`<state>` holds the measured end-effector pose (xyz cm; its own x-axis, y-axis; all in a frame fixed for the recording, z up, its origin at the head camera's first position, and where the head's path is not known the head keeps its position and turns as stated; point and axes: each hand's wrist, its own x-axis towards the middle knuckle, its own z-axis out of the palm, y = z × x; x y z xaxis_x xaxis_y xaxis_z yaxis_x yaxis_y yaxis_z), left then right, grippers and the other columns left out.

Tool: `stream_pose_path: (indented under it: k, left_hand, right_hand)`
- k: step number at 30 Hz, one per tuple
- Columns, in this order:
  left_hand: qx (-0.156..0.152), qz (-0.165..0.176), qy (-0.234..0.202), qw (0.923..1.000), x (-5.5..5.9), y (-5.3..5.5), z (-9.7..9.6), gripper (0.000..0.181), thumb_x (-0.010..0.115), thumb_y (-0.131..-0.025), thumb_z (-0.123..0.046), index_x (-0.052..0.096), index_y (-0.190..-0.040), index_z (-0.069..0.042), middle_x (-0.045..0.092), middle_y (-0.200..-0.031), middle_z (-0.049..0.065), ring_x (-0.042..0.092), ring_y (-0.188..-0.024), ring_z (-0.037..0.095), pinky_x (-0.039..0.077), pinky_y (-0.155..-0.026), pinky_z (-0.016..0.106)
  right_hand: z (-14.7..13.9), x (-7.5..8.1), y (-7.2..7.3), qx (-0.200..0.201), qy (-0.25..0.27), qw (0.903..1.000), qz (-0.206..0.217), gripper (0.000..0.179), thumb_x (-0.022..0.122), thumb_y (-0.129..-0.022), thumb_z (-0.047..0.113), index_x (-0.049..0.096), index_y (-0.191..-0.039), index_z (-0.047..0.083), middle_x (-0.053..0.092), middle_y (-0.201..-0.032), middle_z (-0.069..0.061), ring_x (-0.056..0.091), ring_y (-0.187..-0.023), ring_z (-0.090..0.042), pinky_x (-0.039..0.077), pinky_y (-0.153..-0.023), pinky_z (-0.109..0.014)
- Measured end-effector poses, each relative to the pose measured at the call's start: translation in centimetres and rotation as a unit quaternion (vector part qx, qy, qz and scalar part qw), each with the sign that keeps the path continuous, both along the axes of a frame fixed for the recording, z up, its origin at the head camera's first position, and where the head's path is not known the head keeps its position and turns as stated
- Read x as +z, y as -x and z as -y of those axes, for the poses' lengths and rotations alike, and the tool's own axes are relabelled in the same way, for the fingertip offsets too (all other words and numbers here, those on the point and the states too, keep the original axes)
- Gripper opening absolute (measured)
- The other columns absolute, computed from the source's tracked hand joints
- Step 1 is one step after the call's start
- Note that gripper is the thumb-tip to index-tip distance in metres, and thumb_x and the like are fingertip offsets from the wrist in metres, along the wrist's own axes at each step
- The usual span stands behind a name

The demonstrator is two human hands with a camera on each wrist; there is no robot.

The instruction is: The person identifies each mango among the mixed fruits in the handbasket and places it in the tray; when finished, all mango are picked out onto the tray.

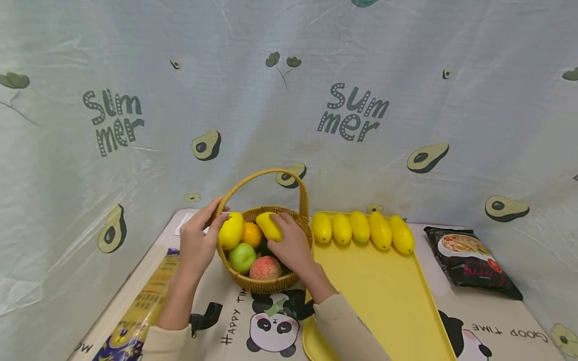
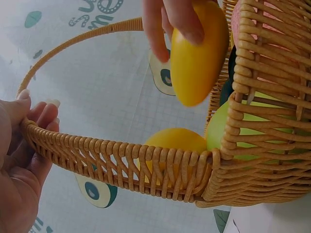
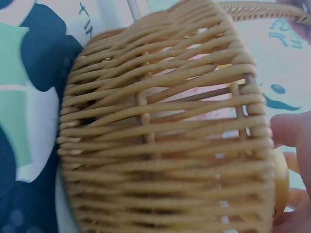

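A wicker basket (image 1: 266,287) with a tall arched handle stands in the middle of the head view. My left hand (image 1: 197,238) holds the left side of that handle (image 2: 116,155), its fingers curled round it in the left wrist view. Above the basket's rim my right hand (image 1: 291,243) grips a yellow mango (image 1: 267,226), which hangs tilted beside the other fruit. Inside lie another yellow mango (image 1: 231,231), an orange (image 1: 251,234), a green apple (image 1: 242,258) and a reddish peach (image 1: 265,268). Something dark beneath the held mango is mostly hidden.
To the right lies a yellow tray (image 1: 370,291), with a row of several yellow mangoes (image 1: 359,226) along its far edge. Beyond it is a black food packet (image 1: 469,260). A long yellow package (image 1: 144,301) lies left. A printed curtain (image 1: 253,100) closes off the back.
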<state>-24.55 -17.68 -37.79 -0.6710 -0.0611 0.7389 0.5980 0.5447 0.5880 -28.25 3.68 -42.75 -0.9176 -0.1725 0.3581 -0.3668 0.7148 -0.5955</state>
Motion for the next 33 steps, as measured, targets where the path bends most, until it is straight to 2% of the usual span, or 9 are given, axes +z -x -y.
stream_pose_path:
  k: [5,10,16,20,25,33]
  left_hand:
    - [-0.001,0.001,-0.002,1.0000,-0.1,-0.1,0.1,0.043,0.066,-0.094,-0.006,0.061,-0.137,-0.011,0.073,-0.111,0.011,0.064,-0.099,0.004,0.047,-0.088,0.001]
    - [-0.002,-0.001,-0.001,1.0000,-0.2,-0.1,0.2,0.044,0.067,-0.093,-0.005,0.061,-0.137,-0.011,0.074,-0.112,0.011,0.064,-0.098,0.002,0.047,-0.088,0.002]
    - [-0.003,-0.004,-0.003,1.0000,0.0,-0.1,0.2,0.043,0.065,-0.094,-0.005,0.061,-0.137,-0.011,0.073,-0.112,0.011,0.065,-0.095,0.005,0.046,-0.088,0.001]
    - [-0.004,0.002,-0.003,1.0000,0.0,-0.1,0.2,0.043,0.065,-0.095,-0.007,0.061,-0.137,-0.011,0.073,-0.112,0.010,0.065,-0.094,0.009,0.047,-0.088,0.001]
    - [-0.002,0.005,-0.007,1.0000,-0.1,-0.1,0.2,0.042,0.065,-0.095,-0.008,0.061,-0.137,-0.012,0.073,-0.112,0.010,0.065,-0.096,0.009,0.047,-0.087,0.002]
    - [-0.006,0.013,-0.013,0.9998,0.0,-0.1,0.0,0.043,0.065,-0.095,-0.007,0.061,-0.137,-0.013,0.073,-0.112,0.010,0.065,-0.099,0.010,0.047,-0.089,0.002]
  right_hand:
    - [-1.4,0.0,-2.0,-0.001,0.061,0.9981,-0.014,0.059,0.070,-0.084,0.021,0.056,-0.142,0.024,0.047,-0.152,-0.005,0.054,-0.129,-0.029,0.053,-0.092,-0.044]
    - [-3.1,-0.5,-3.9,-0.017,0.093,0.9947,-0.041,0.058,0.073,-0.083,0.021,0.059,-0.139,0.024,0.050,-0.149,-0.003,0.054,-0.130,-0.029,0.054,-0.094,-0.046]
    - [-5.4,-1.2,-5.2,-0.044,0.107,0.9892,-0.089,0.056,0.077,-0.082,0.020,0.062,-0.135,0.022,0.054,-0.145,-0.005,0.060,-0.121,-0.029,0.056,-0.092,-0.046]
    - [-7.2,-1.4,-5.7,-0.066,0.105,0.9875,-0.098,0.054,0.079,-0.081,0.019,0.064,-0.133,0.020,0.057,-0.141,-0.007,0.062,-0.119,-0.031,0.056,-0.093,-0.047]
    - [-9.4,-1.7,-6.0,-0.088,0.102,0.9877,-0.080,0.053,0.079,-0.082,0.019,0.063,-0.133,0.017,0.056,-0.141,-0.009,0.059,-0.124,-0.034,0.052,-0.099,-0.052]
    - [-11.5,-2.9,-6.6,-0.112,0.056,0.9921,-0.008,0.056,0.077,-0.084,0.024,0.060,-0.136,0.014,0.055,-0.140,-0.011,0.056,-0.126,-0.035,0.048,-0.102,-0.055]
